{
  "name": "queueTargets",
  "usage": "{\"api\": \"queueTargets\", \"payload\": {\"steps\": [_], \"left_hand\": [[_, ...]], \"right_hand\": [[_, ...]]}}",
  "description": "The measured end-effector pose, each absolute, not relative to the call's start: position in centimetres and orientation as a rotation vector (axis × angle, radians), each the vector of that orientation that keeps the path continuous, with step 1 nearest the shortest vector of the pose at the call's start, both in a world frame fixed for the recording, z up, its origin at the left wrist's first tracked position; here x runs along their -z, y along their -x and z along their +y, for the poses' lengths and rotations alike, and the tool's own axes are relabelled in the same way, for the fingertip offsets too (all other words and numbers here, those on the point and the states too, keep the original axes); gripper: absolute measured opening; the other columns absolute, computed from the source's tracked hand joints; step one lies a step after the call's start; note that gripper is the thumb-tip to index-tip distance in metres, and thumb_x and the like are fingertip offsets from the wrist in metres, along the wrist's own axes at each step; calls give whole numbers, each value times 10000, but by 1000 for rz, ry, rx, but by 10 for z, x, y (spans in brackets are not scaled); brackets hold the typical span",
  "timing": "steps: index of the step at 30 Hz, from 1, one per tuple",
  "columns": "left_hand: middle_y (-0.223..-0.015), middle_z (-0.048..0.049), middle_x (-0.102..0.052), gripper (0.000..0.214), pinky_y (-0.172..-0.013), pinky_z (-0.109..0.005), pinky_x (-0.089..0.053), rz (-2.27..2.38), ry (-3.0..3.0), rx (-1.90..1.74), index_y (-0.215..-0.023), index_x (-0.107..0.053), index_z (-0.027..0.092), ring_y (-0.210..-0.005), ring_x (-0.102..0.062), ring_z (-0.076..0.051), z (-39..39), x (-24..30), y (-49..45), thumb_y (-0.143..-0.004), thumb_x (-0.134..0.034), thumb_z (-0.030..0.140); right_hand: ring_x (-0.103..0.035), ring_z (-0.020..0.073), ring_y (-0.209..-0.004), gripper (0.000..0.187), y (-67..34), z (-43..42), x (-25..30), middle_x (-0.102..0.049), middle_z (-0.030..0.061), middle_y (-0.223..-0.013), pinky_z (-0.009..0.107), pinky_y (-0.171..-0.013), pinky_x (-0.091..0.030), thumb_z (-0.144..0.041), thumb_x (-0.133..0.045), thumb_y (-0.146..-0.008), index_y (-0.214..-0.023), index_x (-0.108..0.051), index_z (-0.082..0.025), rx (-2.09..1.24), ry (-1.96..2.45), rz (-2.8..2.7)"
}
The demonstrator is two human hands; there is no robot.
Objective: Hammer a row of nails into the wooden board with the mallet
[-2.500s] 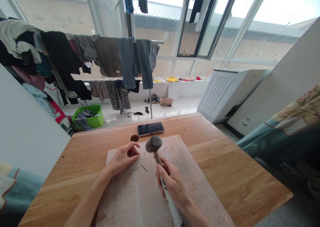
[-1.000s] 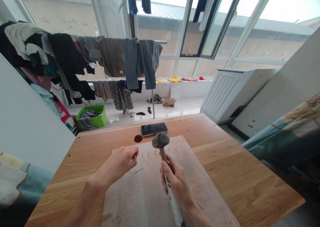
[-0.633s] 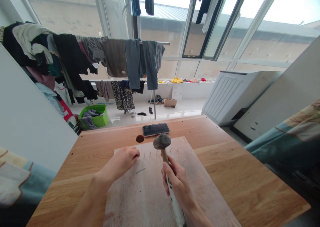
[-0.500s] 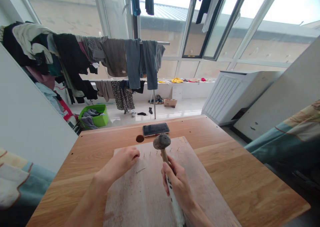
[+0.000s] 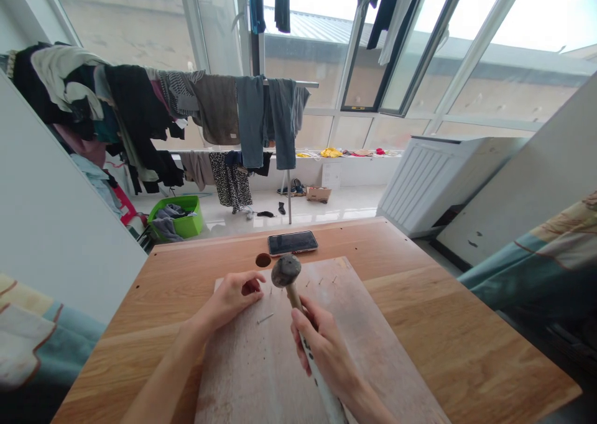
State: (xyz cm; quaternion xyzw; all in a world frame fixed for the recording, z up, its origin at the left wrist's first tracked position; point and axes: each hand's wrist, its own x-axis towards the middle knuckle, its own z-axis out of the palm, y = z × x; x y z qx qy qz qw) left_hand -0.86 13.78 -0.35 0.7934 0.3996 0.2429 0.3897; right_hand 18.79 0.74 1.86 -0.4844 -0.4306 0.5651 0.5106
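Note:
My right hand is wrapped round the handle of a hammer, whose dark round head hovers over the far part of a pale wooden board. My left hand rests on the board's far left, fingers pinched together near a small nail I can barely make out. Several nails stand upright in a row along the board's far edge. One loose nail lies flat between my hands.
The board lies on a wooden table with a round hole and a black phone beyond it. Past the table stand a clothes rack, a green basket and a white cabinet.
The hammer head has swung left, toward my left hand. My left hand has moved from the near board up to its far left edge; one loose nail is gone from the board.

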Motion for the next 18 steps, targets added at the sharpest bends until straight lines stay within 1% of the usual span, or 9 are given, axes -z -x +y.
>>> {"api": "queueTargets", "payload": {"steps": [3, 7, 10, 13, 16, 18], "left_hand": [[-731, 9, -713, 142, -664, -231, -484, 1005, -2040, -636, -908, -706, 183, -686, -638, -147, 137, 1, 8, -810, -627, 247], [-689, 14, -683, 58, -626, -221, -459, 1045, -2086, -660, -797, -669, 174, -643, -608, -139, 137, 0, 7, -796, -663, 232], [-675, 25, -661, 48, -603, -214, -440, 1044, -2095, -681, -817, -668, 176, -623, -588, -134, 138, 2, 7, -774, -679, 196], [-674, 36, -641, 89, -596, -206, -424, 1040, -2106, -700, -843, -671, 177, -621, -568, -126, 139, 5, 9, -755, -681, 165], [-667, 39, -618, 67, -585, -204, -411, 1040, -2104, -712, -821, -660, 172, -612, -544, -120, 139, 6, 10, -756, -676, 175], [-657, 37, -603, 54, -582, -206, -410, 1038, -2100, -712, -808, -658, 167, -611, -532, -121, 138, 6, 10, -760, -671, 190]], "right_hand": [[-428, 34, -315, 351, -180, 9, -27, -500, -94, -615, 126, -273, -321, -491, -565, -929, -1056, -594, -165, -1382, 1195, -1102], [-422, 30, -313, 359, -172, 11, -30, -486, -99, -616, 126, -277, -317, -500, -549, -931, -1065, -589, -169, -1367, 1188, -1140], [-422, 33, -309, 360, -168, 12, -25, -477, -100, -609, 129, -272, -311, -508, -547, -930, -1036, -596, -167, -1369, 1201, -1159], [-425, 37, -318, 380, -167, 11, -20, -476, -99, -607, 132, -280, -319, -513, -542, -934, -1084, -604, -169, -1368, 1210, -1176], [-437, 42, -332, 401, -168, 11, -17, -485, -94, -611, 135, -293, -328, -518, -537, -940, -1135, -604, -175, -1352, 1222, -1212], [-446, 46, -335, 395, -168, 12, -15, -492, -89, -616, 140, -293, -332, -510, -537, -942, -1137, -610, -173, -1354, 1249, -1238]]}}
